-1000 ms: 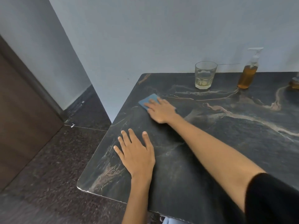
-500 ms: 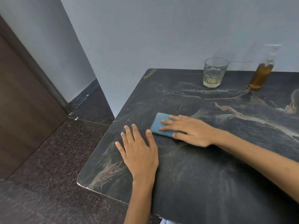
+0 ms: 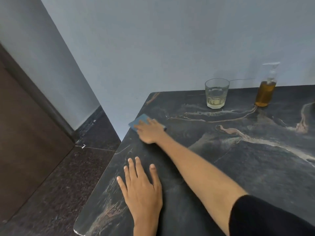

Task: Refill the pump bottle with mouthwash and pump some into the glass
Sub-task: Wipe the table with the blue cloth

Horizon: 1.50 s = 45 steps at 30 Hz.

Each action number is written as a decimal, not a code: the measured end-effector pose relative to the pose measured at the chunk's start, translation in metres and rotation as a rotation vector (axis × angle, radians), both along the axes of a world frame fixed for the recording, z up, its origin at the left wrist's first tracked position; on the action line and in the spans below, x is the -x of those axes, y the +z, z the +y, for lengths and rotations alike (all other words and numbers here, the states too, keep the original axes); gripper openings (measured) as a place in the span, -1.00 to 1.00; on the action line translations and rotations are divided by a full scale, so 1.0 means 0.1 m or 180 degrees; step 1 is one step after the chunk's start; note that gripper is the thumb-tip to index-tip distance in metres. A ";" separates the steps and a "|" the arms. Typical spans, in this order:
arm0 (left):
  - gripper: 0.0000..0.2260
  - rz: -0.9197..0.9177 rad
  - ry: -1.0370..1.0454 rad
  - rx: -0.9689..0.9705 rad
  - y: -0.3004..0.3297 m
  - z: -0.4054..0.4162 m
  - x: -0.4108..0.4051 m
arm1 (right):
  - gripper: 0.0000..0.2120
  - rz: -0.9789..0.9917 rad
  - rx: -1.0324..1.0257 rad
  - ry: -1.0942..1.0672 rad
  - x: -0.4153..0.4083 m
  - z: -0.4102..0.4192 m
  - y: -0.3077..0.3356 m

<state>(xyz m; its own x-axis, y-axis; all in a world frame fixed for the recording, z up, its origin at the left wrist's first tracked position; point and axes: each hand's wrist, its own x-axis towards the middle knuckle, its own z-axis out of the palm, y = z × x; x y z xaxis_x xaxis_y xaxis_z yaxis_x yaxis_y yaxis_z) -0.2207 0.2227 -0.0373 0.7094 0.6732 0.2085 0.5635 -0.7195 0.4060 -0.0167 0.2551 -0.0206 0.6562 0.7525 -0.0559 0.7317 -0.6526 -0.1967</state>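
A clear glass (image 3: pixel 216 93) with a little pale yellow liquid stands at the back of the dark marble table (image 3: pixel 221 167). To its right stands the pump bottle (image 3: pixel 265 92) of amber mouthwash, its white pump head blurred. My right hand (image 3: pixel 150 131) presses flat on a blue cloth (image 3: pixel 139 122) near the table's far left edge, well left of the glass. My left hand (image 3: pixel 141 189) rests flat on the tabletop near the front left corner, fingers spread, holding nothing.
The table's back edge meets a grey wall. A dark stone floor and a brown door (image 3: pixel 25 142) lie to the left. The front left table corner (image 3: pixel 76 231) looks chipped.
My right hand has slid the blue cloth from near my left hand back toward the far left edge. My left hand has stayed flat in place. The view shifted left.
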 end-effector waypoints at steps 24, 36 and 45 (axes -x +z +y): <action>-0.49 0.0165 -0.0899 -0.0184 0.32 -1.15 -0.50 | -0.57 -0.0100 -0.0178 -0.0299 0.04 -2.57 0.04; -0.49 0.0240 -0.1591 -0.0112 0.30 -1.99 -0.81 | -0.59 -0.0056 -0.0475 -0.0690 0.31 -4.72 0.01; -0.50 0.0352 -0.1838 -0.0089 0.34 -2.41 -0.79 | -0.57 -0.0149 -0.0171 -0.1250 0.15 -4.07 0.06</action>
